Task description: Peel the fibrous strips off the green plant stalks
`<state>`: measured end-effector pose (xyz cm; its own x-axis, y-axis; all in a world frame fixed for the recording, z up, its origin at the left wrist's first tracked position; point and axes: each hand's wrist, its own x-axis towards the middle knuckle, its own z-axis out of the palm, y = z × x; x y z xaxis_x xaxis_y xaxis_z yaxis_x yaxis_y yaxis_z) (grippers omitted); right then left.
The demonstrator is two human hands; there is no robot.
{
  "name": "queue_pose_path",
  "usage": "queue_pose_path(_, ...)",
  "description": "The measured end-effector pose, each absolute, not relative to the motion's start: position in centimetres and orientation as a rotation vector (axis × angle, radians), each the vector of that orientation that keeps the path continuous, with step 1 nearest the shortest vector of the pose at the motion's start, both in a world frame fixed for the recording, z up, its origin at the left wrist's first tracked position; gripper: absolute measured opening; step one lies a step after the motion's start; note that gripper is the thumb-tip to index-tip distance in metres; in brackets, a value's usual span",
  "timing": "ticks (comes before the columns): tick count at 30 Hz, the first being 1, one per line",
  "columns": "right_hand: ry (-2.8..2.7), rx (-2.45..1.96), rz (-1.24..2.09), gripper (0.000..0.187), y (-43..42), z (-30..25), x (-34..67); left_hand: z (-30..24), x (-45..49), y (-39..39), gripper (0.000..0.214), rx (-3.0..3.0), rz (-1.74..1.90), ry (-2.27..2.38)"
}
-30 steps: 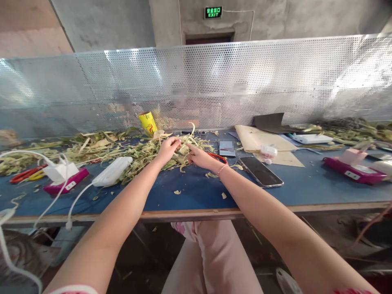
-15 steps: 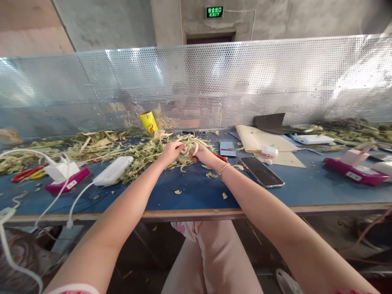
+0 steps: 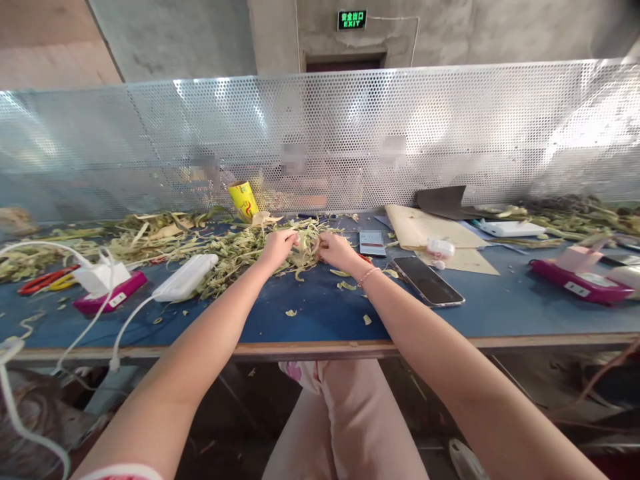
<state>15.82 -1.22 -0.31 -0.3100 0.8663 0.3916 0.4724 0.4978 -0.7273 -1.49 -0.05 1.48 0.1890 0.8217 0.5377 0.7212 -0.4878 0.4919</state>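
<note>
Tally by eye
I count my hands point(image 3: 279, 249), 2; magenta power strips point(image 3: 600, 289), 2; yellow tube point(image 3: 243, 200), 1; exit sign point(image 3: 352, 20), 1.

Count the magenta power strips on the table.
2. One magenta power strip lies toward the left, under a white adapter; the other lies toward the right, under a pale pink adapter. Others may be hidden.

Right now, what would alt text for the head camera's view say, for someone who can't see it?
A person's left hand and right hand are close together at a heap of plant scraps on a blue table. A phone lies to the right, and a yellow tube sits behind the heap, before a metal screen full of holes.
</note>
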Motion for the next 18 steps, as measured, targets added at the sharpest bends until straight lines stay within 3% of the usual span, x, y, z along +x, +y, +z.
queue_pose_path(7, -1.990, -0.801, 0.861, 0.023, -2.0, -0.1, 14.9, 1.5, -1.5, -0.2, 0.012, 2.152, 1.347, 1.423)
queue_pose_path(18, -1.699, -0.902, 0.539, 0.030, -1.5, 0.4, 15.9, 1.5, 0.3, -1.3, 0.011, 2.036, 1.178, 1.146)
